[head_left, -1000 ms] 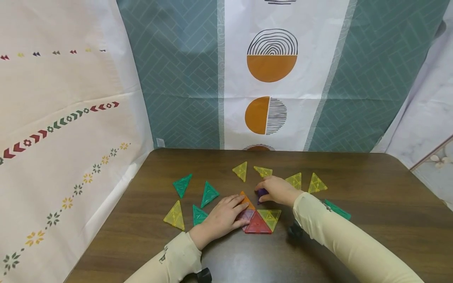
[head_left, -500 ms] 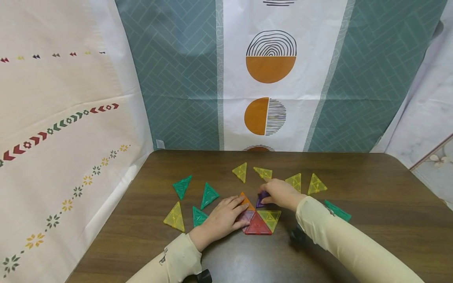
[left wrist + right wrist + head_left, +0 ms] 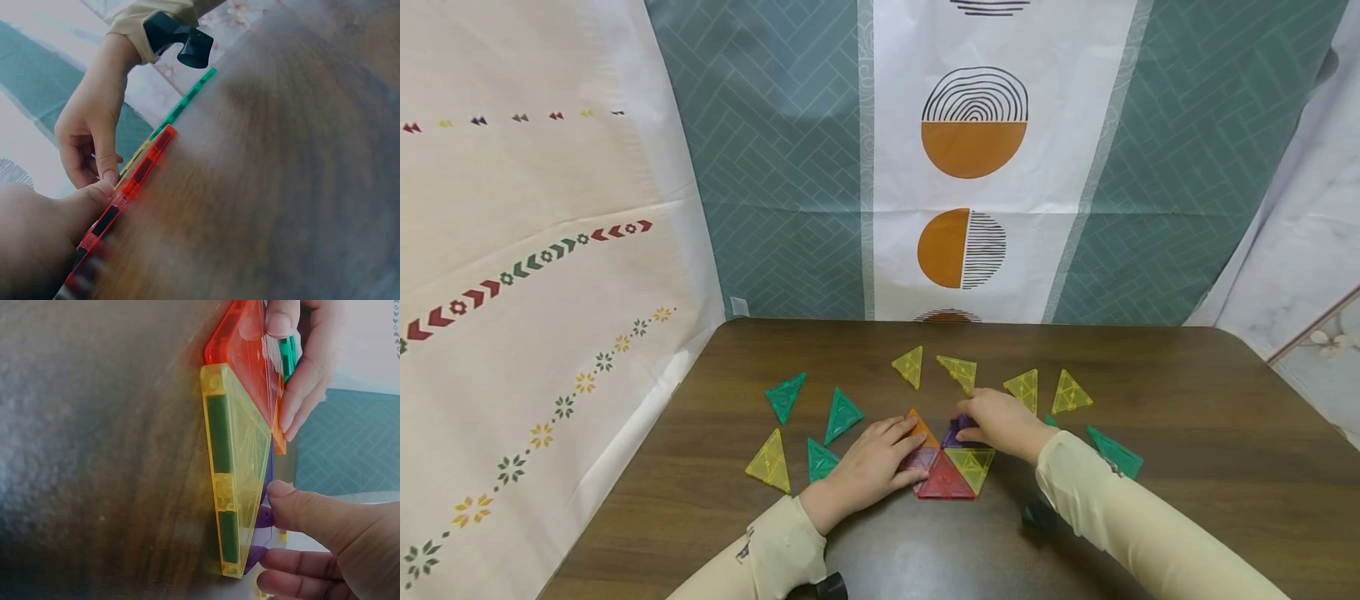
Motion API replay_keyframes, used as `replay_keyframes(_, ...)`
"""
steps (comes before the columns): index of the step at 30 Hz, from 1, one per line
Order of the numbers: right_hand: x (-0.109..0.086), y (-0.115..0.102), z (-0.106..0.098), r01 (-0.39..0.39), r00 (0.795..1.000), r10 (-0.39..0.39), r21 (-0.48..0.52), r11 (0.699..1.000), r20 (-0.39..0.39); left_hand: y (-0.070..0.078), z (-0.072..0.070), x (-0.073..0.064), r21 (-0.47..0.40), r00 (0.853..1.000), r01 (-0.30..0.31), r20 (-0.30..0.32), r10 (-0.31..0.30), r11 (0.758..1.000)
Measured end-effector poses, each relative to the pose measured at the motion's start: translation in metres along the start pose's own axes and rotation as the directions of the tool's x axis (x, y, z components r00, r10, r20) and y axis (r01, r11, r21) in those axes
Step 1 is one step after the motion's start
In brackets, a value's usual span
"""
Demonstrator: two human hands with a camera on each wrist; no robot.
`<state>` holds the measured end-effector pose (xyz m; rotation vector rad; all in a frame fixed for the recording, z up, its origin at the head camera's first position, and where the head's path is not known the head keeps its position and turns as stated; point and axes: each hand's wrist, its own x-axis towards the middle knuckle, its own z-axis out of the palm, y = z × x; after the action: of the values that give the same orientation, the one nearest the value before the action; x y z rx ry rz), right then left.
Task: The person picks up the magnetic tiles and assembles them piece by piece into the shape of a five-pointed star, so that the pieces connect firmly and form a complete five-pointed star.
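My left hand (image 3: 871,468) lies over the left of a cluster of flat triangular magnetic tiles, fingers stretched across a lilac tile (image 3: 925,456) and up to an orange tile (image 3: 927,428). Its thumb reaches to the red tile (image 3: 947,478). On the cluster's upper right, my right hand (image 3: 1006,423) pinches a dark purple triangular magnetic tile (image 3: 951,434) between thumb and fingers, partly covering it. That tile lies along the upper edge of a yellow tile (image 3: 240,469), which adjoins the red one. In the right wrist view, the purple tile shows behind the yellow tile.
Loose yellow tiles (image 3: 909,367) lie along the back of the brown table (image 3: 1195,392). Several green tiles (image 3: 844,415) and another yellow one (image 3: 770,461) lie left of the cluster. A green tile (image 3: 1115,452) lies beyond the right forearm. Patterned cloth hangs behind.
My right hand has brought the purple tile down against the yellow tile, lowering it from a tilt to nearly flat, and shifted slightly right. My left hand has stayed in place.
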<state>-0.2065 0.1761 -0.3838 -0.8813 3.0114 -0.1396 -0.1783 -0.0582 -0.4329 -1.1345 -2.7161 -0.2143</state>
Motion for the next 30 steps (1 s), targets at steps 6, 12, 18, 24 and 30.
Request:
replay_keyframes(6,-0.005,0.001,0.0,0.004,1.0,-0.003,0.009,1.0,-0.017,0.002,-0.001,0.0,0.006,1.0,-0.001,0.002,0.001,1.0)
replay_keyframes(12,-0.012,0.002,-0.004,0.003,0.999,-0.002,0.033,0.999,-0.048,0.002,-0.005,-0.001,0.003,1.0,0.004,0.011,-0.004,1.0)
replay_keyframes(18,-0.023,0.009,-0.017,-0.042,0.996,0.049,0.088,0.995,-0.076,0.004,-0.007,0.0,-0.039,1.0,-0.008,-0.023,0.007,0.999)
replay_keyframes(24,-0.035,0.017,-0.028,-0.065,0.99,0.079,0.121,0.991,-0.119,0.01,-0.014,0.007,-0.059,0.993,-0.044,-0.114,0.037,0.997)
replay_keyframes(30,-0.045,0.022,-0.039,-0.074,0.987,0.091,0.125,0.989,-0.134,0.016,-0.022,0.015,-0.043,0.989,-0.045,-0.142,0.038,0.998)
